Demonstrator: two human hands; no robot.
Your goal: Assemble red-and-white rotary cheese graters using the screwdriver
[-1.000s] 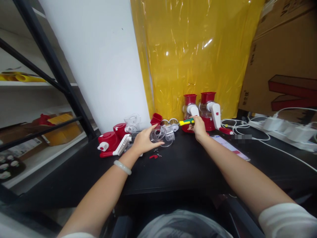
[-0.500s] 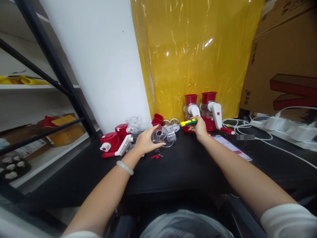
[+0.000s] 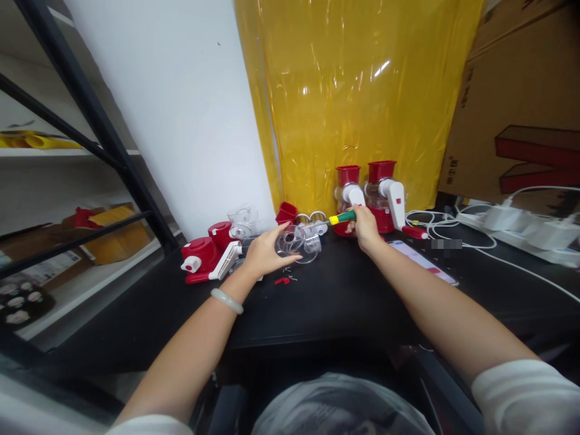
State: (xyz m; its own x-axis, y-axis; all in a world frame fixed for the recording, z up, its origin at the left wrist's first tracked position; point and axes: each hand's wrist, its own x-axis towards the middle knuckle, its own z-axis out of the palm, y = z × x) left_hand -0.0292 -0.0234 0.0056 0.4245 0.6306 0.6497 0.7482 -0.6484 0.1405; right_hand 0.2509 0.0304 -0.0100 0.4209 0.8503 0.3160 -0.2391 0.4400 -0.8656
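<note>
My left hand (image 3: pixel 265 251) grips a clear plastic grater body (image 3: pixel 310 240) that lies on its side just above the black table. A screwdriver (image 3: pixel 344 217) with a green and yellow handle is held in my right hand (image 3: pixel 365 226), its shaft pointing left at the clear body's right end. Whether the tip touches a screw is too small to tell. Below the clear body lie small red parts (image 3: pixel 281 281) and several tiny screws (image 3: pixel 292 278). Behind it are a red hopper (image 3: pixel 286 212) and metal grating drums (image 3: pixel 318 217).
Two red-and-white rotary graters (image 3: pixel 382 199) stand at the back right. Red grater bases (image 3: pixel 200 258) and another clear body (image 3: pixel 243 220) sit at left. A phone (image 3: pixel 423 261), white cables and a power strip (image 3: pixel 521 235) lie at right. A black-framed shelf (image 3: pixel 99 121) borders the left side.
The view has shifted slightly. Both hands keep their holds, and the screwdriver stays at the right end of the clear body.
</note>
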